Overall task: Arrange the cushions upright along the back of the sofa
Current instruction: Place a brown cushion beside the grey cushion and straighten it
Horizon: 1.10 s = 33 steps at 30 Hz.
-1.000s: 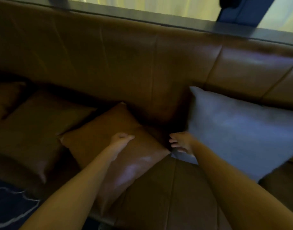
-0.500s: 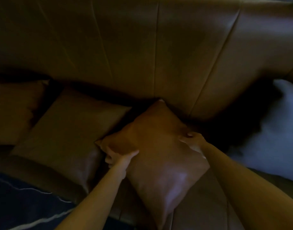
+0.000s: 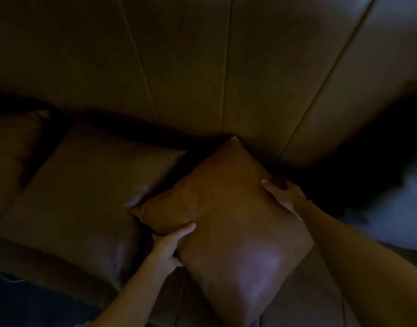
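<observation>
Brown leather cushion (image 3: pixel 226 220) is lying turned like a diamond on the sofa (image 3: pixel 202 67) seat — top corner touching the backrest, sheen on its lower half. Two more brown cushions (image 3: pixel 89 185) are lying flat just to its left. Pale cushion (image 3: pixel 400 208) sitting at far right — blurred.

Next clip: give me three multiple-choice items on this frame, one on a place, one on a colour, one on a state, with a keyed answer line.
1. Where does the grey cushion lie relative to the brown cushion being gripped?
A. to its right
B. to its left
C. on top of it

2. What colour is the sofa back?
A. white
B. brown
C. green

3. How is the gripped cushion held?
A. by one hand
B. by no hand
C. by both hands

Answers: 1 A, it shows at the right edge; 2 B, brown leather panels; 3 C, left hand and right hand clasp opposite edges.
</observation>
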Each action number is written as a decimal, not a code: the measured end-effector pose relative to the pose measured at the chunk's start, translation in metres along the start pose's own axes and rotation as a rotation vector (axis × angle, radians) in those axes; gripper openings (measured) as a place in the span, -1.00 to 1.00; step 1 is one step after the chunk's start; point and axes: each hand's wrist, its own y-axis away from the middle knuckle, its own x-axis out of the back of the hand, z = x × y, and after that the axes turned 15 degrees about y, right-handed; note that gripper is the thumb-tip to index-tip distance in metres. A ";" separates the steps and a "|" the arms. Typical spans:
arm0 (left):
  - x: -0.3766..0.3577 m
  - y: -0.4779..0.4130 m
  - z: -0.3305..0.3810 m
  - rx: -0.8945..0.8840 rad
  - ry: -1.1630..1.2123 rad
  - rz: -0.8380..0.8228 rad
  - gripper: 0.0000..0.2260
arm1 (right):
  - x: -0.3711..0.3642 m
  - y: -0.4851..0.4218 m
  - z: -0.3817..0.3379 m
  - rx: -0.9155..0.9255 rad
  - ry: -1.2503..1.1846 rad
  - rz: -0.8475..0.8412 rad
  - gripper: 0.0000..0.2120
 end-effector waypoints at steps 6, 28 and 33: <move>-0.010 0.010 0.010 -0.113 0.027 -0.107 0.11 | 0.002 0.007 0.018 -0.116 -0.258 0.057 0.23; -0.187 0.047 0.118 -0.570 -0.589 -0.493 0.29 | 0.081 0.041 0.079 0.138 -0.667 0.127 -0.07; -0.191 0.046 0.109 -0.570 -0.599 -0.452 0.39 | 0.076 0.031 0.077 0.203 -0.705 0.193 0.24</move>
